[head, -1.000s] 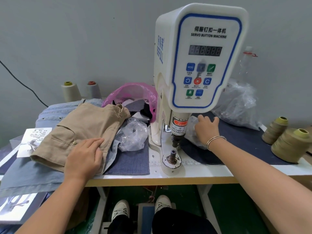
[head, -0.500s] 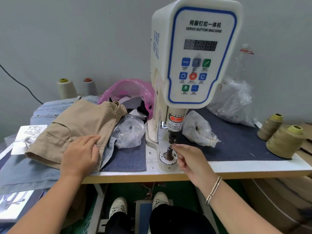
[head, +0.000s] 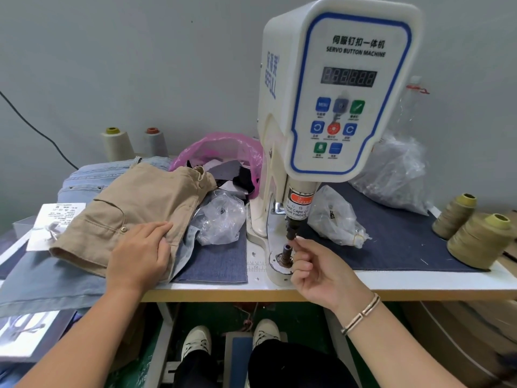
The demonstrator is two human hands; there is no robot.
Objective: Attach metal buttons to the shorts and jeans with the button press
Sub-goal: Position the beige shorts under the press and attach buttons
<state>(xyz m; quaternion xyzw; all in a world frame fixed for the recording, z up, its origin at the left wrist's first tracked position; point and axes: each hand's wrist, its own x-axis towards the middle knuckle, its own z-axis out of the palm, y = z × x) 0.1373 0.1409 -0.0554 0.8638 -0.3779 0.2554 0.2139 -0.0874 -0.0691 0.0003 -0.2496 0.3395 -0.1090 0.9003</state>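
The white servo button press (head: pixel 335 107) stands at the middle of the table. My right hand (head: pixel 319 273) is at its working end, thumb and forefinger pinched together right at the tip of the upper punch (head: pixel 291 231), just above the lower die (head: pixel 286 252). They pinch a small metal button, almost wholly hidden by the fingertips. My left hand (head: pixel 140 256) rests flat on the khaki shorts (head: pixel 134 208), near their brass button (head: pixel 123 229). The shorts lie on top of light blue jeans (head: pixel 42 278) at the left.
A clear bag of buttons (head: pixel 333 217) lies right of the press, another bag (head: pixel 223 219) left of it, on a denim mat (head: pixel 391 242). Thread cones (head: pixel 475 242) stand at the right edge. A pink bag (head: pixel 218 147) sits behind. My feet flank the pedal (head: pixel 237 354).
My right hand left the button bag behind the press, came forward to the die and rose to the upper punch tip. My left hand stayed on the shorts.
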